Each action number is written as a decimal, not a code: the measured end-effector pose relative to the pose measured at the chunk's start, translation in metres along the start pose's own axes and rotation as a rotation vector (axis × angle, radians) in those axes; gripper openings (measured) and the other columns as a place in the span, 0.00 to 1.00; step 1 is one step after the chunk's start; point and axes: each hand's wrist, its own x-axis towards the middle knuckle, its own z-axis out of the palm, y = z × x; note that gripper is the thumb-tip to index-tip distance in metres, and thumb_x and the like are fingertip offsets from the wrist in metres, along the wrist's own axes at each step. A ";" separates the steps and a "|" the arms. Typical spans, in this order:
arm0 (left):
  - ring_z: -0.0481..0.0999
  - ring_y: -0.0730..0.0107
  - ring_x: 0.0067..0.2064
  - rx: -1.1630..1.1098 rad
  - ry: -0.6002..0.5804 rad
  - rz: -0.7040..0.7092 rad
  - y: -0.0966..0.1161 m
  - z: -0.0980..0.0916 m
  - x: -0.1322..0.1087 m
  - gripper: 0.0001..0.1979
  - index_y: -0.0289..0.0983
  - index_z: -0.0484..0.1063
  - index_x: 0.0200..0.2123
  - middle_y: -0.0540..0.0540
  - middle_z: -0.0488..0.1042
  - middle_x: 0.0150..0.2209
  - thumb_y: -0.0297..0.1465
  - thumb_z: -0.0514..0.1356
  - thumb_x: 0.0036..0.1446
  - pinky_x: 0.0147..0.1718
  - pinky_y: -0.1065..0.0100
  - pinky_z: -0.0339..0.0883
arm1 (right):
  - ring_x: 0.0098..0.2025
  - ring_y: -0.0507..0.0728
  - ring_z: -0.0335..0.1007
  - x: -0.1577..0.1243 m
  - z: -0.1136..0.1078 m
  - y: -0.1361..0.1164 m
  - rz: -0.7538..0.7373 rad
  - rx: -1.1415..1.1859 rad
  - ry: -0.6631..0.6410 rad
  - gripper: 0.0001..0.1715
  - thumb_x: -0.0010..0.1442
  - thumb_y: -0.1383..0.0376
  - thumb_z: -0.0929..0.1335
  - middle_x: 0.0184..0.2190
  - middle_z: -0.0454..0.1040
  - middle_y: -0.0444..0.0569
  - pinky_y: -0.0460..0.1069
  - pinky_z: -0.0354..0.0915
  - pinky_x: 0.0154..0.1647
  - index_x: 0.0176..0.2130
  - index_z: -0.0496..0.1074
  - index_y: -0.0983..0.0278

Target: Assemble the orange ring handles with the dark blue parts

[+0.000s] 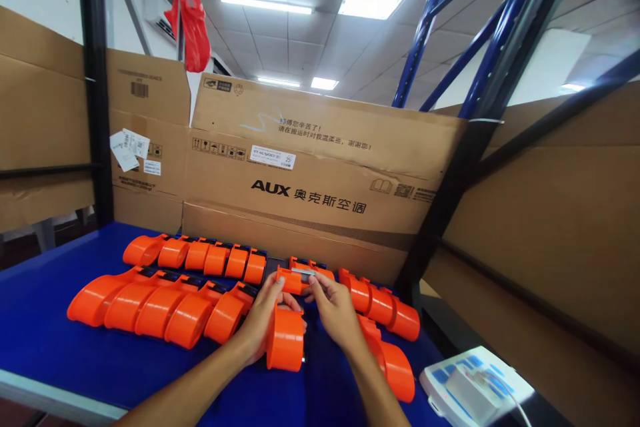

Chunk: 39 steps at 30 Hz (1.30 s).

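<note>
My left hand [265, 320] is closed around an orange plastic piece [288, 281], thumb on its near side. At that piece's right end, the fingertips of my right hand [327, 303] pinch a small grey strip [303, 272], which touches the orange piece. Directly below my left fingers is a rounded orange plastic part [286, 340]; I cannot tell whether it is held or joined to the upper piece. Similar rounded orange parts with dark strips stand in two rows, including a near-left part [187, 317] and a far-left part [216, 259].
More orange parts [383, 307] stand right of my hands on the blue tabletop [40, 287]. A white power strip [475, 387] with a plugged-in adapter lies at the right edge. Cardboard panels [300, 167] wall the back and sides, beside dark metal posts [95, 93].
</note>
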 end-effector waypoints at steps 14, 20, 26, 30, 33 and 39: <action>0.80 0.63 0.37 0.142 0.003 0.129 -0.003 0.000 -0.002 0.28 0.43 0.66 0.57 0.44 0.81 0.43 0.48 0.65 0.58 0.38 0.66 0.69 | 0.35 0.60 0.74 -0.011 0.004 -0.021 -0.085 -0.224 -0.233 0.23 0.67 0.50 0.65 0.35 0.81 0.48 0.51 0.69 0.39 0.48 0.77 0.64; 0.77 0.63 0.22 0.062 0.021 -0.075 0.014 -0.003 -0.004 0.33 0.32 0.75 0.32 0.43 0.76 0.22 0.60 0.55 0.57 0.26 0.67 0.68 | 0.54 0.64 0.72 -0.006 -0.003 -0.022 -0.096 -0.232 -0.156 0.26 0.71 0.52 0.60 0.52 0.78 0.54 0.58 0.65 0.57 0.58 0.72 0.62; 0.77 0.63 0.22 -0.113 -0.034 0.001 0.020 -0.005 -0.009 0.32 0.32 0.75 0.30 0.42 0.77 0.21 0.58 0.54 0.59 0.26 0.67 0.68 | 0.49 0.62 0.70 -0.016 -0.005 -0.031 -0.175 -0.574 -0.574 0.08 0.63 0.62 0.68 0.43 0.77 0.52 0.55 0.64 0.54 0.40 0.77 0.62; 0.77 0.63 0.22 -0.167 -0.048 -0.022 0.018 -0.005 -0.011 0.31 0.32 0.75 0.30 0.42 0.77 0.22 0.57 0.54 0.60 0.26 0.67 0.69 | 0.56 0.65 0.65 -0.026 0.005 -0.039 -0.199 -0.639 -0.738 0.20 0.57 0.60 0.73 0.54 0.72 0.53 0.58 0.60 0.59 0.49 0.76 0.59; 0.78 0.61 0.24 -0.168 -0.055 -0.050 0.018 -0.005 -0.012 0.31 0.32 0.75 0.32 0.41 0.78 0.23 0.57 0.55 0.59 0.27 0.66 0.70 | 0.63 0.68 0.59 -0.030 0.012 -0.039 -0.173 -0.645 -0.757 0.38 0.52 0.58 0.77 0.63 0.65 0.55 0.63 0.54 0.64 0.60 0.69 0.55; 0.78 0.61 0.24 -0.135 -0.056 -0.080 0.016 -0.006 -0.012 0.32 0.33 0.74 0.30 0.41 0.78 0.24 0.58 0.55 0.58 0.25 0.67 0.68 | 0.72 0.70 0.44 -0.031 0.020 -0.025 -0.225 -0.661 -0.790 0.50 0.48 0.58 0.78 0.70 0.55 0.58 0.64 0.40 0.70 0.66 0.63 0.57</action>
